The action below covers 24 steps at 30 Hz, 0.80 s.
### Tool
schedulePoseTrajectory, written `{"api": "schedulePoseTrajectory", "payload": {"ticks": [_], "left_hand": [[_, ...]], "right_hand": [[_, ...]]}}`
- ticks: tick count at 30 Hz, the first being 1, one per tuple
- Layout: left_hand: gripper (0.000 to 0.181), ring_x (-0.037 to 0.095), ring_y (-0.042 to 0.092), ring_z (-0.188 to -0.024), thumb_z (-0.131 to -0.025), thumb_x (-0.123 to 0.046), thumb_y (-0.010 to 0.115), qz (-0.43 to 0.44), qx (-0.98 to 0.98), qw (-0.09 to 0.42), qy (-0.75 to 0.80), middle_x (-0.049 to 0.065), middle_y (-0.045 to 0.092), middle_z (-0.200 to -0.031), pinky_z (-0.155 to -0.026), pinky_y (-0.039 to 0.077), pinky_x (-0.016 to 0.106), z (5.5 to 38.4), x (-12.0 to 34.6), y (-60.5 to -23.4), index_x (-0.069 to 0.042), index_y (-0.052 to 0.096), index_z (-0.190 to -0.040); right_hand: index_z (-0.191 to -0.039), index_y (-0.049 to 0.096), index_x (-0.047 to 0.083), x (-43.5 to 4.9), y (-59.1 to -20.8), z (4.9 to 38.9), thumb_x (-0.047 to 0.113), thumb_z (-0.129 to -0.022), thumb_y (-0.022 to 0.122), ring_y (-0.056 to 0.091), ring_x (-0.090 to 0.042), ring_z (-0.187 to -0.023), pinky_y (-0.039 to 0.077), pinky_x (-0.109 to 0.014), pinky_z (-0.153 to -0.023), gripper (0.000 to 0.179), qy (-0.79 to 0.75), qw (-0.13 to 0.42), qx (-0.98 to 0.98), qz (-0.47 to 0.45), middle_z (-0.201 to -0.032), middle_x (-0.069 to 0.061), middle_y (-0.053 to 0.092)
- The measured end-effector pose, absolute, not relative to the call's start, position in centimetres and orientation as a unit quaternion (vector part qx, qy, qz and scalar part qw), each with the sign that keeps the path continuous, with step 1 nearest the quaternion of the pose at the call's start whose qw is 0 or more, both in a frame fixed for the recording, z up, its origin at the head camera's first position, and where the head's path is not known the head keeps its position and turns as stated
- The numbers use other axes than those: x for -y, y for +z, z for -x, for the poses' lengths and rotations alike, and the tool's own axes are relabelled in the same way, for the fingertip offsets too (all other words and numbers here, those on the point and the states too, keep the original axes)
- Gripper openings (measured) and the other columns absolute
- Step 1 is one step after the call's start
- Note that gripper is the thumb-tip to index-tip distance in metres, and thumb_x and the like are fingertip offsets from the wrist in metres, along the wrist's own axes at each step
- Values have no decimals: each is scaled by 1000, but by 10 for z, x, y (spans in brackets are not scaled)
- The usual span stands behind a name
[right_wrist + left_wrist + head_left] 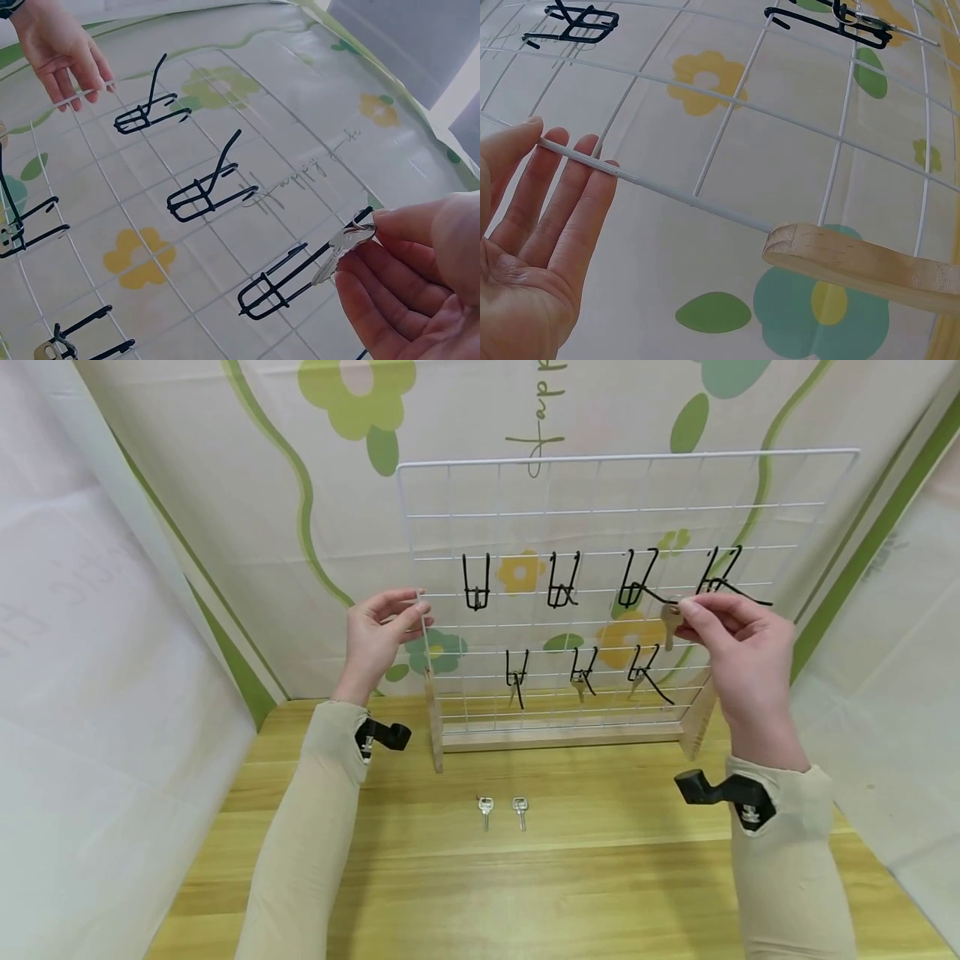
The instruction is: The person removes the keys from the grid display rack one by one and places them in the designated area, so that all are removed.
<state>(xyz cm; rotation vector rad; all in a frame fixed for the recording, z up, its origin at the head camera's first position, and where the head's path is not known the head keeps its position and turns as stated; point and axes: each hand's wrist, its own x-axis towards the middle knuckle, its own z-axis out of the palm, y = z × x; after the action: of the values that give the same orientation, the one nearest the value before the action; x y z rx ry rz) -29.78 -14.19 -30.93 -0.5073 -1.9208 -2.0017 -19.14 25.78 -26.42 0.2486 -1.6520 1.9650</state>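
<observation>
My right hand [750, 652] pinches a small silver key [671, 625] by its head between thumb and fingers. The key's ring is at the tip of the long prong of the third upper black hook [651, 592]; in the right wrist view, the key [343, 247] hangs beside that prong. With thumb and fingers, my left hand [380, 631] holds the left edge of a white wire grid rack [630, 458]. Its fingertips lie at the edge wire [660, 186] in the left wrist view.
More black hooks sit along the upper row, such as the leftmost hook [476, 602]. Keys hang on the lower hooks, including a middle key [578, 688]. Two loose keys, a left key [486, 806] and a right key [521, 805], lie before the wooden base [562, 740].
</observation>
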Motion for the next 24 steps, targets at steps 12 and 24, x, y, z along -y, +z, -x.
{"api": "schedulePoseTrajectory", "payload": {"ticks": [12,24], "left_hand": [[31,23,75,-86,-93,-12,78,176,672,159,-701,14,75,-102,-79,63,35,298,141,-311,3,71,-119],[33,23,75,-86,-93,-13,77,179,675,162,-697,14,74,-101,-79,63,35,298,142,-310,5,70,-120]], "right_hand": [[-104,67,-21,-260,-266,175,-3,-85,81,72,-24,-75,63,-30,-73,29,741,298,590,-117,-91,-19,73],[-108,70,-12,-256,-301,162,9,-91,78,72,-19,-74,61,-23,-77,28,682,222,691,-84,-95,-11,74]]}}
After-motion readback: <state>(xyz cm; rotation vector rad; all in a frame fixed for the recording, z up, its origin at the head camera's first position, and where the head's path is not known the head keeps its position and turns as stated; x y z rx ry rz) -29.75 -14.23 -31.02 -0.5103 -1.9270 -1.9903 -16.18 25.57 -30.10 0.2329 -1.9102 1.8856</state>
